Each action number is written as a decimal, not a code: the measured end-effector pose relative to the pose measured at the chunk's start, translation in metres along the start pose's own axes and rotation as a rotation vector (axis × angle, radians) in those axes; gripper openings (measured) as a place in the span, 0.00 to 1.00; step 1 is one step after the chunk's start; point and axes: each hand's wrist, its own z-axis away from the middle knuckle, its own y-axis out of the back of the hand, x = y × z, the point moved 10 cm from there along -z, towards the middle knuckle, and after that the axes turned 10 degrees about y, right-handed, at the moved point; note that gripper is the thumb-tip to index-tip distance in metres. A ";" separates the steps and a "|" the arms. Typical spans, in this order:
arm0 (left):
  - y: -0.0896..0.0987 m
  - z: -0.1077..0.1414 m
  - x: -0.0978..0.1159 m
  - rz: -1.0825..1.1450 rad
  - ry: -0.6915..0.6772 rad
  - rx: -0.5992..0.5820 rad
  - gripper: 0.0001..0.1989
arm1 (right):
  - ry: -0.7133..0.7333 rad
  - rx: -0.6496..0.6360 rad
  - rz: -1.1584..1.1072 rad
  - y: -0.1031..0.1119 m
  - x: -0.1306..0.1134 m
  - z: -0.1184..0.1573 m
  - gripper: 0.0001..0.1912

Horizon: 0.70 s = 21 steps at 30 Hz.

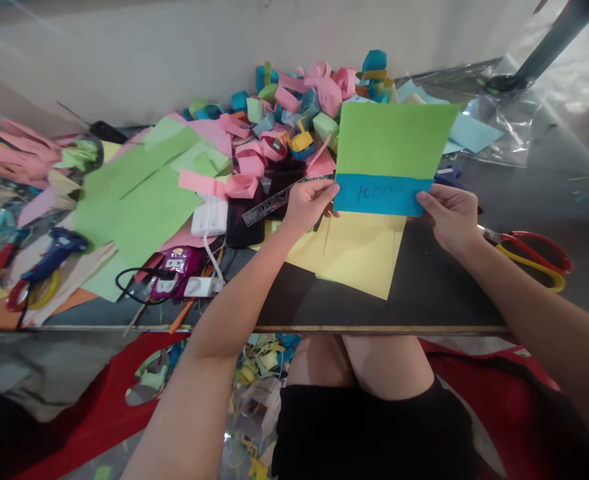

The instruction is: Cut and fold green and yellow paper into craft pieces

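Between my two hands a green sheet of paper (394, 140) is held up, with a blue paper strip (384, 195) across its lower part. Dark handwriting, too faint to read surely, shows on the strip. My left hand (312, 203) pinches the lower left edge, and my right hand (447, 210) pinches the lower right corner. Below them, yellow paper sheets (359, 253) lie on the dark table. A clear ruler (274, 203) rests left of my left hand. Scissors with red and yellow handles (534, 257) lie beside my right wrist.
Coiled paper strips (284, 113) are heaped at the back. Large green sheets (139, 193) spread to the left, near a blue glue gun (57, 253). A purple power strip (177, 270) with cables sits near the table's front edge (349, 329). A pole (557, 43) stands at back right.
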 end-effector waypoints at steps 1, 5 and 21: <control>0.000 0.000 0.000 0.009 0.003 -0.001 0.24 | -0.021 -0.006 0.000 -0.001 0.003 0.000 0.19; -0.001 0.000 0.000 0.030 0.009 -0.014 0.24 | -0.047 -0.032 0.007 0.000 0.013 0.000 0.18; -0.001 -0.003 -0.005 -0.008 -0.017 -0.036 0.26 | -0.047 -0.060 0.015 -0.002 0.013 0.004 0.17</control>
